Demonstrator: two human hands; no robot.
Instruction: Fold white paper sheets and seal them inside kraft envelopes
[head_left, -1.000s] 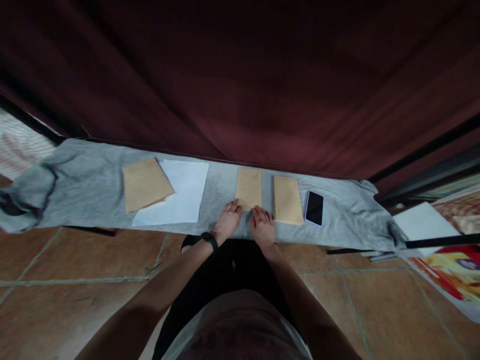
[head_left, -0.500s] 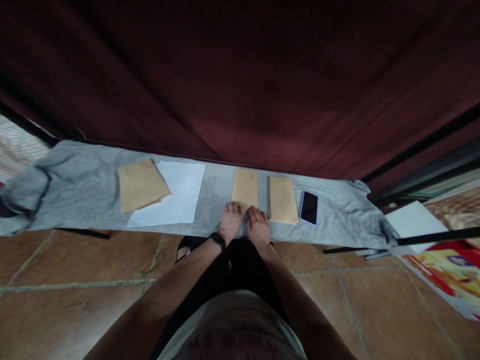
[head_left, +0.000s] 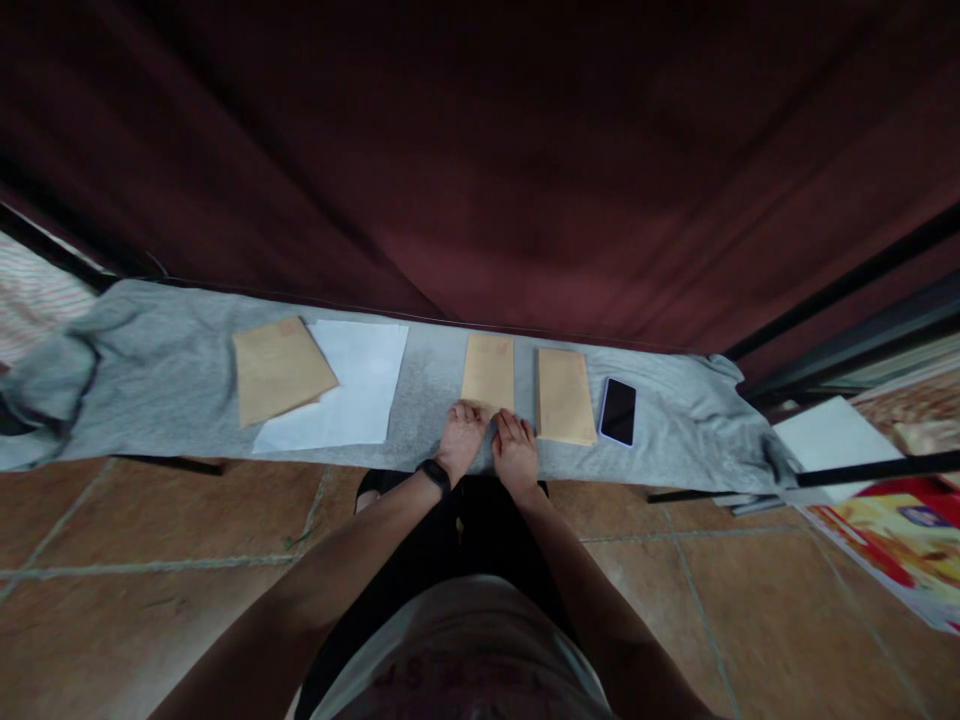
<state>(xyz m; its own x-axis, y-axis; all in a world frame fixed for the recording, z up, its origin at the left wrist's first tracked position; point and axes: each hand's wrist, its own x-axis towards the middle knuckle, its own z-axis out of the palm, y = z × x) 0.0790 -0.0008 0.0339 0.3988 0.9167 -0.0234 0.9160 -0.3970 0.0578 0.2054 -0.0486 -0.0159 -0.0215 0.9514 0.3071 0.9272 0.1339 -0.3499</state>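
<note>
1. Left hand and right hand, fingers bent, meet the near edge of the middle envelope; whether they pinch or merely press cannot be told.
2. The middle envelope lies flat on grey cloth, seemingly mid-handling; fingers hide how far along.
3. Right of it: an envelope stack, then a phone, neither visibly held.
4. Left of it: white sheets, partly under loose envelopes, out of hand.

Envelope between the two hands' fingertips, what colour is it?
The envelope is light brown with a small reddish mark; the head view shows it.
</note>
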